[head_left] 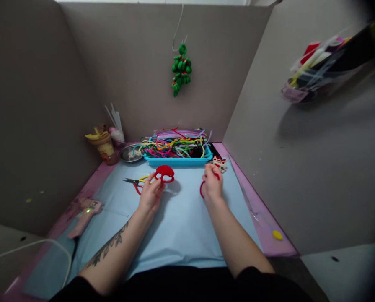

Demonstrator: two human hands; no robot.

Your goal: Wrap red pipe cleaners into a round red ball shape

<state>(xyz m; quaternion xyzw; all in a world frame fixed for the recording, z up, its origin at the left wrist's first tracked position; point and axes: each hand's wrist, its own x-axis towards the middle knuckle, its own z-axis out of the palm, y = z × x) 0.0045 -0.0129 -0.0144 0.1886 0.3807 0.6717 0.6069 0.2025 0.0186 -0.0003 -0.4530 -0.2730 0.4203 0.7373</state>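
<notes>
The left hand [151,194] pinches a red chenille-stem shape [164,170] beside scissors [130,180], while the right hand [213,184] pinches a curved red chenille stem [201,190] before a turquoise tray [177,162].

We list, on the grey back panel [127,63]: one green ornament with red touches [181,69], suspended from a white cord [177,27]. On the right panel [256,138], we record one mixed bundle of supplies [309,75], its details blurred. At the far left corner, we note one brown-and-yellow cup [104,147], several upright white sticks [115,117] behind it, and one round metal dish [124,152] with pale contents. We add one pink glue gun [88,212], green light showing; one white cable [53,241], lower left; one yellow disc [277,235], right, on the pink tabletop [272,247].
</notes>
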